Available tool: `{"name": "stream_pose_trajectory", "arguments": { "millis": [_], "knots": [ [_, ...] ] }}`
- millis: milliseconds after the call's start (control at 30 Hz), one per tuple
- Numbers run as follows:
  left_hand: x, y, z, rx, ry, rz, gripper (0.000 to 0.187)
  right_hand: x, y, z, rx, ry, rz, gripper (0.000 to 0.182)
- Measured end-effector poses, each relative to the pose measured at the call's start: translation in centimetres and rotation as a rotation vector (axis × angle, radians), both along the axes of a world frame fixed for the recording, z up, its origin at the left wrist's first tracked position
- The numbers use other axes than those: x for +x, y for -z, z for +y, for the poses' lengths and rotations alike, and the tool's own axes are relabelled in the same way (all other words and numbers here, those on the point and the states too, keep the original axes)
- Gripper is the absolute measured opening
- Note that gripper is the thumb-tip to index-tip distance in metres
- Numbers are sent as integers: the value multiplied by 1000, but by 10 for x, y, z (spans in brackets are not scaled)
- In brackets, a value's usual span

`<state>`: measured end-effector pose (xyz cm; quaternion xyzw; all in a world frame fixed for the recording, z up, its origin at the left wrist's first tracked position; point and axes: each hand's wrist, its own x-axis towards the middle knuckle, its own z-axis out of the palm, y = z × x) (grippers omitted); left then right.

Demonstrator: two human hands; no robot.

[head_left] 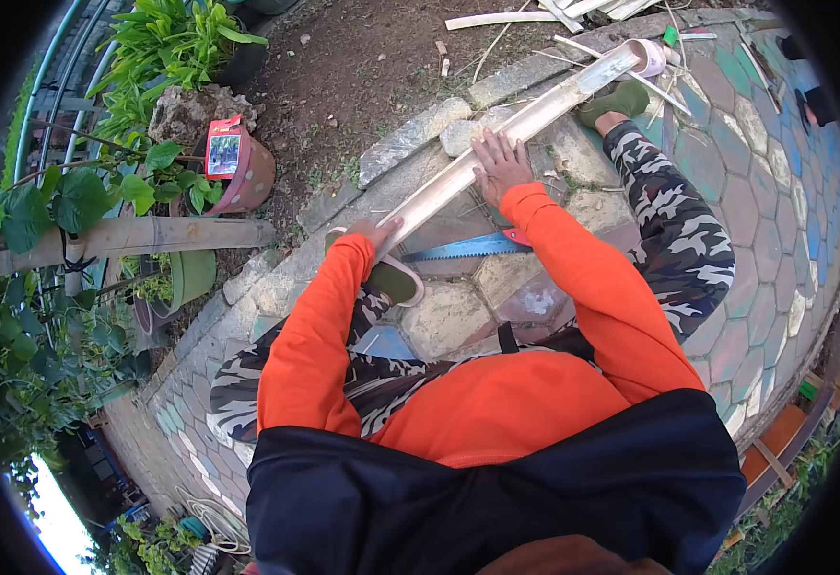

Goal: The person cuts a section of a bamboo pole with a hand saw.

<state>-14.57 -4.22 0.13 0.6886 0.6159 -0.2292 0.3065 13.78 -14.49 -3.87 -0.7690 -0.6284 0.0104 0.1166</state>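
Observation:
A long split bamboo piece (444, 187), its pale hollow side up, lies slantwise in front of me. My left hand (379, 233) is closed round its near end, beside my left foot. Fingers spread, my right hand (502, 168) rests flat on the bamboo's middle. The far end meets a pink pot (646, 57) near my right foot. A hand saw (468, 247) with a bluish toothed blade lies on the paving between my legs; my right sleeve partly covers its red handle.
Stone edging (415, 142) borders the soil bed. More bamboo strips (593, 8) lie at the top. On the left are a potted plant with a red-framed picture card (224, 153) and a horizontal bamboo rail (142, 240). A small green object (670, 36) sits by the pink pot.

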Motion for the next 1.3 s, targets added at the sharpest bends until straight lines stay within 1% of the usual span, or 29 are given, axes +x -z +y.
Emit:
{"name": "stream_pose_trajectory", "arguments": {
  "millis": [67,133,200,267,367,467,500,533,567,600,633,667,700,733,800,833,900,933,967,1000,1067,1100,1133,1200,1233,1300],
  "knots": [
    [-5,5,0,12,14,8,101,-3,1,2,-4,-11,8,54],
    [-1,4,3,-52,8,14,101,3,0,-2,-15,21,-4,54],
    [-1,6,2,-30,20,9,101,2,-1,0,-35,-8,43,54],
    [-3,9,4,-67,-37,10,101,1,-5,-2,-22,6,14,54],
    [-6,20,8,-44,-9,30,103,1,-12,-1,-72,-15,65,55],
    [-5,10,6,-39,-36,-10,105,1,-13,2,-93,-14,59,55],
    [-10,14,9,-30,-16,-28,105,3,-16,4,-130,-15,63,56],
    [-19,27,13,-22,-103,-86,106,10,-23,8,-123,5,46,56],
    [-19,35,14,-21,-193,-141,107,17,-30,12,-245,-62,122,56],
    [-11,29,11,-23,-180,-154,107,23,-37,16,-368,-131,202,56],
    [-4,11,9,6,-156,-133,107,33,-58,23,-480,-141,279,57],
    [1,-8,8,41,-136,-111,108,54,-48,40,-472,-133,271,57],
    [6,-20,10,80,-118,-89,108,82,-23,66,-538,-237,255,55],
    [6,-17,15,90,-110,-100,108,99,-13,78,-604,-339,238,54],
    [1,6,34,77,-122,-211,108,130,-98,41,-505,-133,254,51],
    [4,15,44,81,-97,-240,108,154,-113,29,-447,-147,190,52],
    [8,29,54,87,-34,-186,102,196,-151,-3,-465,-109,147,52],
    [15,17,44,152,-12,-190,100,217,-170,-20,-495,-106,127,52],
    [21,1,31,214,3,-191,99,243,-178,-40,-447,-68,228,52],
    [25,2,29,215,7,-217,99,266,-183,-60,-398,-36,333,51],
    [22,4,29,211,329,-4,101,259,-215,-109,-297,464,743,51],
    [18,6,31,217,323,-24,101,272,-197,-131,-225,591,825,50],
    [15,9,33,214,346,-72,97,291,-169,-149,-150,713,903,50],
    [10,16,33,204,388,-164,88,298,-152,-176,-377,784,641,43],
    [16,8,28,206,378,-177,88,313,-143,-181,-375,777,626,43],
    [27,-22,15,232,392,14,78,331,-127,-184,-284,561,552,35]
  ]
}}
